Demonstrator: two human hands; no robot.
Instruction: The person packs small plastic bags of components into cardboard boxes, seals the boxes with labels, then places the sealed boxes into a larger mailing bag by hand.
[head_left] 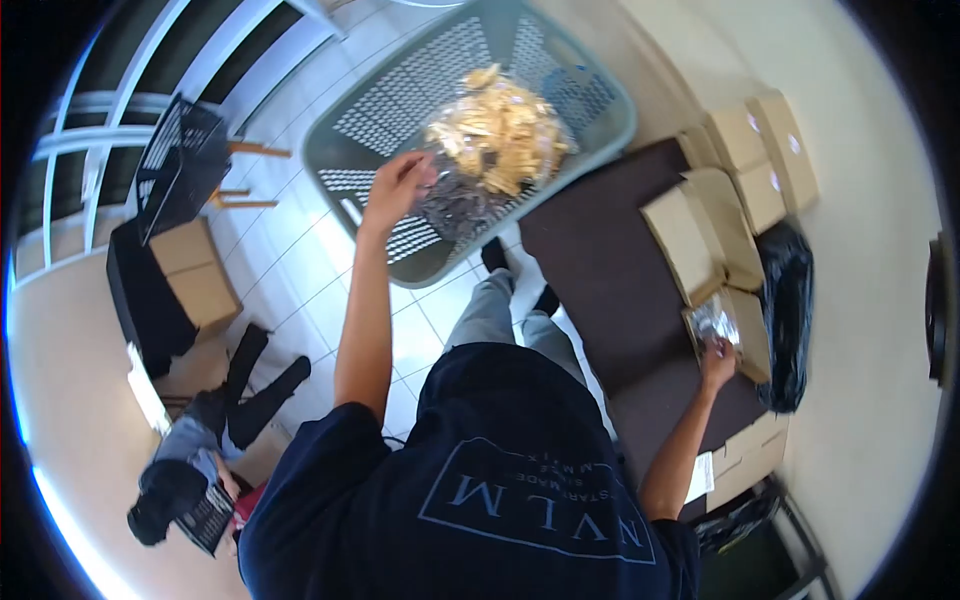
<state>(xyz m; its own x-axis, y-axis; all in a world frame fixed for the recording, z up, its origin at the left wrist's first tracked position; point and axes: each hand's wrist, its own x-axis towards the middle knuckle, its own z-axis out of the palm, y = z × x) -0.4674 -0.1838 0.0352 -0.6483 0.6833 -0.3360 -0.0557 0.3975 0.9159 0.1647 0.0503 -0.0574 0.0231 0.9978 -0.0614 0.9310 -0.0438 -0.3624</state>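
Observation:
My left hand (402, 182) is over the left side of a large grey-green plastic basket (345, 125), its fingers curled together; what they hold, if anything, I cannot make out. Close to it in the basket lie a heap of yellowish pieces in clear plastic bags (505, 130) and a pile of dark grey packets (455, 208). On the right, my right hand (718, 362) has its fingers closed on a shiny clear plastic packet (714, 320), which lies in an open cardboard box (752, 330).
The box stands on a dark brown padded bench (600, 250). Behind it are another open box (690, 230), closed cartons (745, 145) and a black plastic bag (787, 300). At left are a dark crate (180, 165), a carton (195, 270) and a seated person (195, 450).

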